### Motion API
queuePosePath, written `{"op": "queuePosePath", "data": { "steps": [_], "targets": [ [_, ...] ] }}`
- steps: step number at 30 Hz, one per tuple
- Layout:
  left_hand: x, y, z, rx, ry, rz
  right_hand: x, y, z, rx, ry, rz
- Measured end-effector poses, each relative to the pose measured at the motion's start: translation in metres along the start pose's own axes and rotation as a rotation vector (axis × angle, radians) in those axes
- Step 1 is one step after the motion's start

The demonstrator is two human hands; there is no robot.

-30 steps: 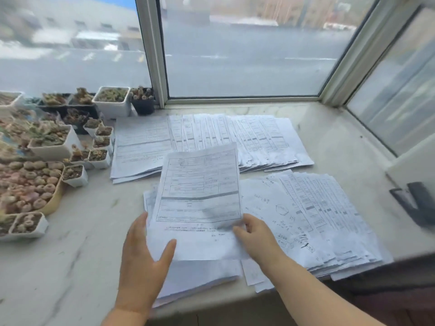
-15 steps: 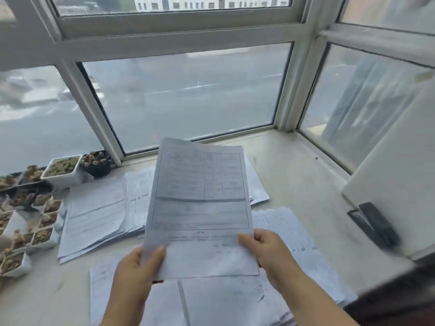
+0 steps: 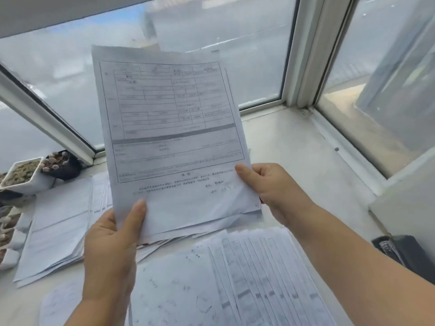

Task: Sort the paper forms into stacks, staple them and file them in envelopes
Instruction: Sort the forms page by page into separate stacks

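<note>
I hold a thin sheaf of printed paper forms (image 3: 169, 128) upright in front of the window, well above the sill. My left hand (image 3: 113, 245) grips its lower left corner, thumb on the front. My right hand (image 3: 270, 189) pinches the lower right edge, thumb on top. Below, a fanned stack of forms (image 3: 259, 274) lies on the marble sill, nearest me. A second spread stack (image 3: 58, 229) lies at the left, partly hidden behind the held sheaf.
Small pots of succulents (image 3: 23, 172) line the sill's left side. A dark stapler (image 3: 404, 252) sits at the right edge beside a white wall block (image 3: 409, 208). The window frame (image 3: 303, 55) closes the sill at the back and right.
Both hands lifted the sheaf off the near stack and raised it upright toward the window. The view tilted up and turned right.
</note>
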State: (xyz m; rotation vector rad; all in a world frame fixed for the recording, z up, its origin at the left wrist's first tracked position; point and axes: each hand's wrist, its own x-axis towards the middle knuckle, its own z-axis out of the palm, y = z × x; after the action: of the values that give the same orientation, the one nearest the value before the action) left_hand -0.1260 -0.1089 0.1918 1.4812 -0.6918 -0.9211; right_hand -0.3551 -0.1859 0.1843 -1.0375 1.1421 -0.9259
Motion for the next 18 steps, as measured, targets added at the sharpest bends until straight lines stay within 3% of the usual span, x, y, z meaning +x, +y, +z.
{"op": "queuePosePath", "data": {
  "steps": [6, 9, 11, 14, 18],
  "targets": [
    [0.045, -0.042, 0.012, 0.038, 0.045, -0.015, 0.060, 0.035, -0.010, -0.012, -0.056, 0.111],
    [0.070, -0.081, 0.017, 0.053, -0.059, -0.057, 0.080, 0.073, -0.015, -0.073, -0.093, 0.264],
    [0.084, -0.110, 0.015, 0.124, -0.107, -0.056, 0.091, 0.097, -0.021, -0.061, 0.069, 0.314],
    [0.092, -0.151, -0.002, 0.316, -0.067, 0.057, 0.107, 0.118, -0.036, 0.309, 0.347, 0.412],
    [0.089, -0.195, -0.019, 0.703, -0.207, 0.245, 0.118, 0.129, -0.029, 0.628, 0.448, 0.447]
  ]
}}
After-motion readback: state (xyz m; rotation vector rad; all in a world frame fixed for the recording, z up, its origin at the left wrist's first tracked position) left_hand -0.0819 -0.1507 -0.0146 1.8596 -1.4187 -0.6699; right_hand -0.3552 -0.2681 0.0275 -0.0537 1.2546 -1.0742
